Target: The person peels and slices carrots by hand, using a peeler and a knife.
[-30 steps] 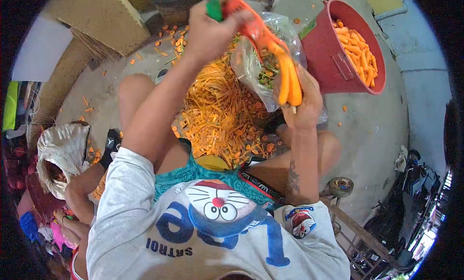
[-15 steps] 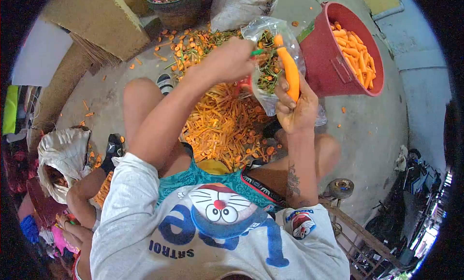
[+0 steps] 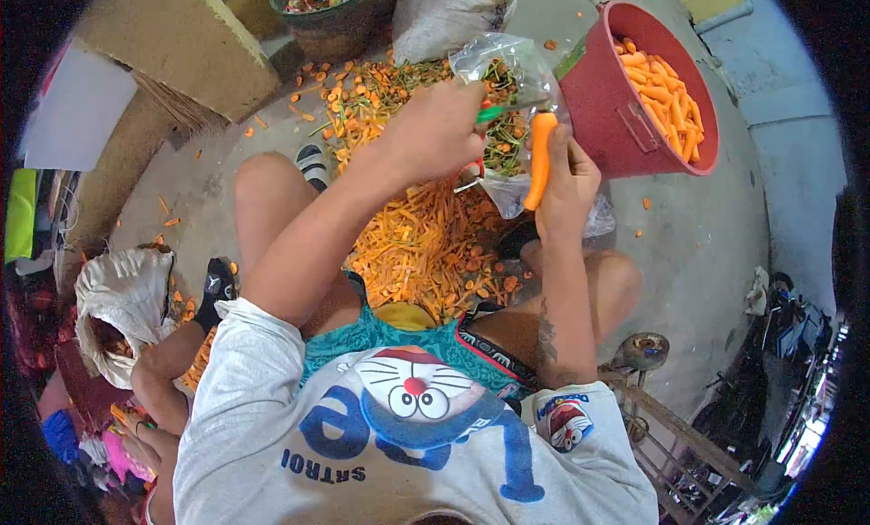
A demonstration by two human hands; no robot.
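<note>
My left hand (image 3: 439, 131) is closed around the green handle of a knife (image 3: 494, 114). Its thin blade lies across the upper end of a peeled carrot (image 3: 540, 163). Low in the same fist shows something red with a metal tip (image 3: 467, 186), mostly hidden by the fingers. My right hand (image 3: 568, 176) grips the carrot from the right, the narrow end pointing down. Below both hands spreads a heap of carrot peelings (image 3: 408, 244). Behind the carrot, a clear plastic bag (image 3: 507, 54) lies by green and orange trimmings (image 3: 503, 149).
A tilted red bucket (image 3: 598, 117) of peeled carrots (image 3: 666, 95) stands at right. Farther back are a dark bin (image 3: 331, 22) and a white sack (image 3: 449, 18). Another person's leg (image 3: 163, 371) and an open sack (image 3: 118, 289) are at left. A metal frame (image 3: 680, 434) stands lower right.
The carrot has been turned, its lower end swinging left. The small knob at its top no longer shows. The knife blade now shows across that end, and my left hand is slightly farther right.
</note>
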